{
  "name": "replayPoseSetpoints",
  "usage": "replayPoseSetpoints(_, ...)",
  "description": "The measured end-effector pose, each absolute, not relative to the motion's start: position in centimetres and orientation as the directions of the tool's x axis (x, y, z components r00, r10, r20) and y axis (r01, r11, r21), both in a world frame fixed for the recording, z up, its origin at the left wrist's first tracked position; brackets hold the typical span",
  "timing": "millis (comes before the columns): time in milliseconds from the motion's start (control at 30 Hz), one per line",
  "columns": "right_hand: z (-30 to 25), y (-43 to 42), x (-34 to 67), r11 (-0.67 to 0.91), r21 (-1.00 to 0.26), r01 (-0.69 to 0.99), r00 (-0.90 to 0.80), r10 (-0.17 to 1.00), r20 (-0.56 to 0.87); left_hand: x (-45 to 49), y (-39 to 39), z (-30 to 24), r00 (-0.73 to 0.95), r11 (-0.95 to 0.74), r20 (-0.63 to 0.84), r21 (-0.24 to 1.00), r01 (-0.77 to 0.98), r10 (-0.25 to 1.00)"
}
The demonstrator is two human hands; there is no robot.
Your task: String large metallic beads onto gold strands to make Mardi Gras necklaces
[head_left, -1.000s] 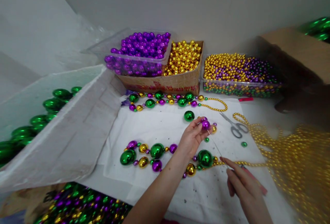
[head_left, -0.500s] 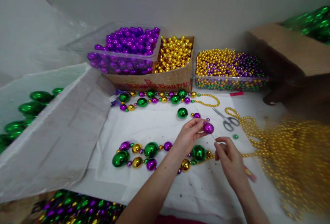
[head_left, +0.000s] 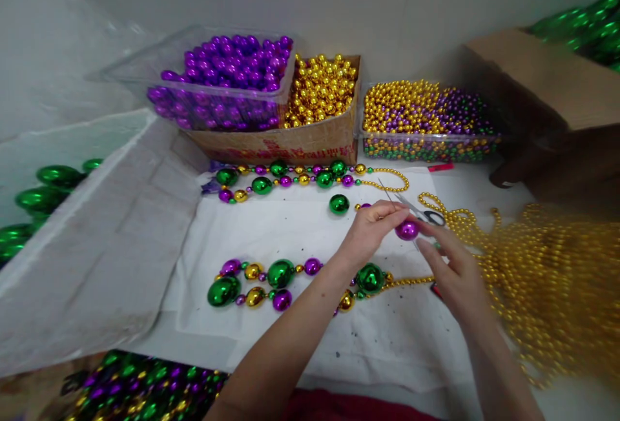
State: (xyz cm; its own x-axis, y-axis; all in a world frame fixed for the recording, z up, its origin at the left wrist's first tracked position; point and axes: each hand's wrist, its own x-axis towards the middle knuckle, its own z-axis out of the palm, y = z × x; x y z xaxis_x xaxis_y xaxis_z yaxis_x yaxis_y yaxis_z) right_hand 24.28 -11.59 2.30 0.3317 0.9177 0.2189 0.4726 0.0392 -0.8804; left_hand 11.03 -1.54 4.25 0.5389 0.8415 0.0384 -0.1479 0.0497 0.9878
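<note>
My left hand is closed in a pinch, with a thin needle sticking up past its fingers. Just right of its fingertips is a shiny purple bead, which the thumb and index finger of my right hand hold from the right. A fine strand shows below that bead. Behind my left hand, a small gold bead and another purple bead are partly covered. A large green bead lies on the white cloth. Scissors rest beyond my right fingers, partly hidden.
Beaded strands lie at the back and front of the cloth. Purple beads fill a clear tub beside a cardboard box of gold beads; a mixed-bead tub stands right. Gold bead chains pile at right.
Both hands have moved right and closer together. The purple bead has passed from my left fingers to my right, and the needle now stands up from my left hand. The view has shifted slightly.
</note>
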Motion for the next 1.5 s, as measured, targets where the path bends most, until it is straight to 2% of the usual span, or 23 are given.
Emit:
replayPoseSetpoints(133, 2.8, -10.7, 23.4, 0.070, -0.850, 0.522, 0.355, 0.888, 0.292, 11.0, -1.3, 5.1, 0.608, 0.011, 0.051, 0.995, -0.097, 0.793)
replayPoseSetpoints(233, 2.4, -10.5, 23.5, 0.122, -0.820, 0.559, 0.310, 0.887, 0.343, 11.0, -1.2, 5.2, 0.618, -0.019, 0.076, 0.995, -0.098, 0.783)
replayPoseSetpoints(400, 1.1, -10.5, 24.9, 0.061, -0.746, 0.664, 0.238, 0.928, 0.288, 10.8, -1.1, 4.8, 0.597, -0.003, 0.069, 0.994, -0.110, 0.799)
replayPoseSetpoints(500, 0.7, -10.6, 25.2, 0.065, -0.762, 0.644, 0.221, 0.938, 0.267, 10.5, -1.2, 4.2, 0.597, 0.031, 0.046, 0.993, -0.118, 0.801)
replayPoseSetpoints(567, 0.6, -10.7, 24.8, 0.059, -0.821, 0.569, 0.240, 0.942, 0.234, 10.4, -1.4, 3.7, 0.590, 0.067, 0.024, 0.989, -0.132, 0.807)
replayPoseSetpoints(633, 0.5, -10.7, 24.3, -0.003, -0.896, 0.444, 0.292, 0.946, 0.142, 10.4, -1.8, 3.1, 0.566, 0.109, -0.006, 0.983, -0.148, 0.824)
replayPoseSetpoints(733, -0.2, -11.0, 23.9, -0.127, -0.983, 0.135, 0.353, 0.933, -0.072, 10.3, -2.8, 2.2, 0.525, 0.192, -0.072, 0.965, -0.179, 0.848)
replayPoseSetpoints(800, -0.5, -11.4, 24.0, -0.162, -0.984, -0.079, 0.374, 0.910, -0.180, 9.9, -3.3, 1.5, 0.532, 0.277, -0.139, 0.942, -0.188, 0.835)
replayPoseSetpoints(867, -0.4, -11.7, 24.6, -0.133, -0.967, -0.216, 0.427, 0.878, -0.216, 9.2, -3.4, 0.9, 0.545, 0.350, -0.212, 0.923, -0.161, 0.811)
replayPoseSetpoints(933, 0.3, -12.0, 25.4, -0.045, -0.956, -0.288, 0.503, 0.843, -0.192, 8.3, -3.0, 0.4, 0.523, 0.366, -0.270, 0.926, -0.089, 0.809)
replayPoseSetpoints(1067, 2.0, -12.1, 26.7, 0.130, -0.915, -0.381, 0.602, 0.786, -0.139, 6.7, -2.3, -0.2, 0.416, 0.245, -0.294, 0.955, 0.169, 0.861)
replayPoseSetpoints(1200, 2.3, -11.9, 27.0, 0.200, -0.853, -0.481, 0.604, 0.781, -0.158, 6.5, -3.8, -0.4, 0.510, 0.005, -0.182, 0.945, 0.328, 0.841)
replayPoseSetpoints(1367, 2.3, -12.1, 27.4, 0.204, -0.759, -0.618, 0.504, 0.844, -0.183, 7.4, -6.6, -0.9, 0.667, -0.314, -0.132, 0.804, 0.505, 0.733)
replayPoseSetpoints(1500, 3.0, -12.7, 28.7, 0.247, -0.713, -0.656, 0.497, 0.853, -0.161, 7.2, -6.8, -1.0, 0.644, -0.335, -0.199, 0.721, 0.607, 0.739)
